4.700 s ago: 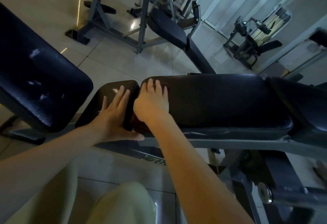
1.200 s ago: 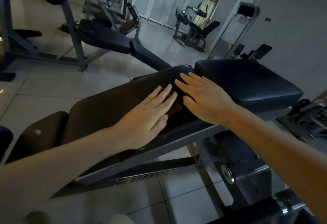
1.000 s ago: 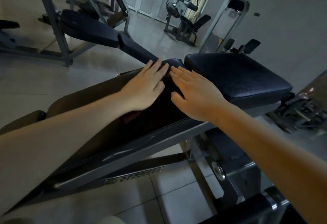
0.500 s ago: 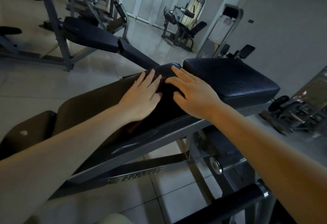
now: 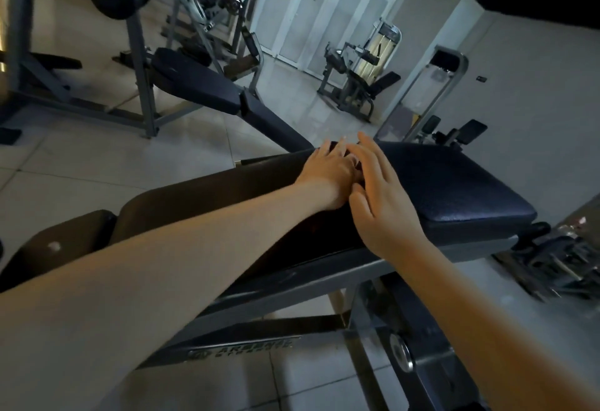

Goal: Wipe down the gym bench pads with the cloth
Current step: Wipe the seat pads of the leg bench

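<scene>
The left hand lies palm down on the far end of the long back pad, its fingers stretched toward the pad's edge and blurred. The right hand rests flat just beside it, fingers straight and slightly spread, next to the seat pad. The cloth cannot be made out under the hands

Dim room with tiled floor, grey wall, white doors, machines
</scene>
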A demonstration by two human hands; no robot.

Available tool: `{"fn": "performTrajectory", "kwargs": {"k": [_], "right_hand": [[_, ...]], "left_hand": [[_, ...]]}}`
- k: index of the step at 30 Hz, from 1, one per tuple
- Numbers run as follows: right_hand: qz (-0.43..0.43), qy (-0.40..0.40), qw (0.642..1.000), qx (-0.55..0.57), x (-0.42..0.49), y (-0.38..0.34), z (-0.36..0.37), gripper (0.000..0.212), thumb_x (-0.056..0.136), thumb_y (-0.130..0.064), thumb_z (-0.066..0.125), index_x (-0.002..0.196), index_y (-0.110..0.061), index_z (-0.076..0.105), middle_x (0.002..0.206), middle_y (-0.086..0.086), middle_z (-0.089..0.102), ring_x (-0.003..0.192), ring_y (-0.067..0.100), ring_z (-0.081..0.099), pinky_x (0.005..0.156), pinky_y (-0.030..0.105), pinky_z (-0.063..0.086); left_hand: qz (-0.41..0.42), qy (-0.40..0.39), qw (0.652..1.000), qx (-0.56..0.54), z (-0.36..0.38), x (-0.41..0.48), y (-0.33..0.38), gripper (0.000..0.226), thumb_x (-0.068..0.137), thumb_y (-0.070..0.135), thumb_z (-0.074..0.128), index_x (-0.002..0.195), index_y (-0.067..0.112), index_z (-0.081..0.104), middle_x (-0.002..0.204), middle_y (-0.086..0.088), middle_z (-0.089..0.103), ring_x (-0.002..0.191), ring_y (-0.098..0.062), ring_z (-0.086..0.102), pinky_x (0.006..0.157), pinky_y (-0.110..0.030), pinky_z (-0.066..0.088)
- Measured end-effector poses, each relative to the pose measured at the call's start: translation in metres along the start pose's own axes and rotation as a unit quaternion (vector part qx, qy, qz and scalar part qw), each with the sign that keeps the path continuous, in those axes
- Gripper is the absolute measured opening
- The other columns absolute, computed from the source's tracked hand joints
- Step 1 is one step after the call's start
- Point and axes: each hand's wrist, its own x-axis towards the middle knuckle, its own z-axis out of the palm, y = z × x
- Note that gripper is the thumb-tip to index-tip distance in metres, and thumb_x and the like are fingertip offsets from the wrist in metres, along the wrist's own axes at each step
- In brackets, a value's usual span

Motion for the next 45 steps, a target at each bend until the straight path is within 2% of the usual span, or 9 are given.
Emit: {"fn": "performTrajectory", "kwargs": {"k": [4, 7, 9, 13, 17, 24, 28, 37, 45], "right_hand": [[0.009, -0.012, 1.000, -0.019, -0.001, -0.004, -0.003, 0.055, 0.097, -0.027, 0.034, 0.152, -0.019, 0.030, 0.164, 0.001, 0.014, 0.149, 0.017, 0.018, 0.117, 0.036, 0.027], [0.005, -0.061, 0.996, -0.057, 0.003, -0.004, -0.004, 0.055, 0.102, -0.032, 0.035, 0.155, -0.021, 0.025, 0.165, 0.002, 0.013, 0.151, 0.017, 0.010, 0.123, 0.040, 0.017], [-0.003, -0.114, 0.985, -0.130, 0.008, -0.004, -0.004, 0.052, 0.104, -0.039, 0.033, 0.153, -0.025, 0.029, 0.166, 0.001, 0.010, 0.153, 0.018, 0.002, 0.124, 0.046, 0.009], [0.063, -0.135, 0.963, -0.224, 0.025, -0.029, -0.003, 0.053, 0.102, -0.055, 0.029, 0.143, -0.025, 0.044, 0.166, 0.003, 0.003, 0.153, 0.022, -0.005, 0.122, 0.054, -0.001], [0.155, -0.147, 0.948, -0.238, 0.044, -0.062, 0.022, 0.070, 0.097, -0.065, 0.028, 0.154, -0.024, 0.025, 0.165, 0.006, -0.013, 0.151, 0.032, -0.014, 0.118, 0.060, -0.002], [0.199, -0.166, 0.935, -0.242, 0.078, -0.036, 0.053, 0.064, 0.103, -0.047, 0.026, 0.159, -0.023, 0.006, 0.165, 0.009, -0.009, 0.151, 0.035, -0.011, 0.122, 0.052, -0.004], [0.210, -0.172, 0.925, -0.265, 0.105, -0.030, 0.061, 0.062, 0.102, -0.036, 0.027, 0.156, -0.009, 0.017, 0.164, 0.014, 0.009, 0.150, 0.037, 0.003, 0.122, 0.052, 0.001], [0.029, -0.242, 0.946, -0.214, 0.006, -0.042, 0.011, 0.057, 0.105, -0.031, 0.027, 0.158, -0.021, 0.009, 0.166, -0.001, -0.003, 0.152, 0.021, -0.004, 0.124, 0.041, 0.000], [0.166, -0.142, 0.943, -0.252, 0.047, -0.037, 0.031, 0.060, 0.104, -0.030, 0.029, 0.158, -0.013, 0.009, 0.166, 0.007, 0.001, 0.152, 0.031, 0.001, 0.123, 0.049, 0.006]], "left_hand": [[-0.058, 0.027, 0.980, -0.188, -0.030, -0.008, 0.012, 0.058, 0.105, 0.024, 0.039, 0.157, 0.021, 0.015, 0.165, -0.009, 0.001, 0.151, -0.030, -0.005, 0.121, -0.047, 0.000], [-0.065, 0.064, 0.853, -0.514, -0.042, -0.046, -0.005, 0.064, 0.097, 0.012, 0.051, 0.155, 0.024, 0.025, 0.158, -0.011, 0.029, 0.146, -0.026, 0.025, 0.119, -0.038, 0.022], [-0.080, 0.076, 0.807, -0.580, -0.044, -0.068, -0.017, 0.060, 0.094, 0.006, 0.053, 0.150, 0.022, 0.038, 0.143, -0.009, 0.049, 0.130, -0.022, 0.047, 0.106, -0.031, 0.040], [-0.067, 0.067, 0.912, -0.399, -0.027, -0.093, -0.041, 0.040, 0.099, 0.011, 0.045, 0.136, 0.019, 0.056, 0.137, -0.003, 0.057, 0.125, -0.017, 0.053, 0.109, -0.034, 0.040], [-0.054, 0.021, 0.985, -0.162, -0.002, -0.105, -0.057, 0.047, 0.108, 0.037, 0.021, 0.154, 0.031, 0.023, 0.164, 0.007, 0.008, 0.151, -0.013, 0.002, 0.121, -0.041, -0.003], [-0.104, 0.102, 0.980, -0.134, 0.010, -0.111, -0.061, 0.047, 0.107, 0.035, 0.023, 0.154, 0.036, 0.019, 0.165, 0.004, 0.011, 0.151, -0.013, 0.005, 0.121, -0.039, -0.003], [-0.149, 0.093, 0.975, -0.133, 0.011, -0.114, -0.060, 0.051, 0.106, 0.043, 0.023, 0.156, 0.034, 0.014, 0.165, 0.003, 0.006, 0.151, -0.014, 0.000, 0.121, -0.040, -0.004], [-0.138, 0.036, 0.985, -0.097, 0.008, -0.127, -0.066, 0.054, 0.106, 0.045, 0.016, 0.156, 0.033, 0.003, 0.165, 0.003, -0.005, 0.151, -0.016, -0.007, 0.120, -0.039, -0.007], [-0.127, 0.038, 0.987, -0.095, 0.008, -0.144, -0.071, 0.056, 0.104, 0.050, 0.016, 0.156, 0.033, 0.002, 0.165, 0.005, -0.005, 0.151, -0.013, -0.007, 0.119, -0.037, -0.008]]}}
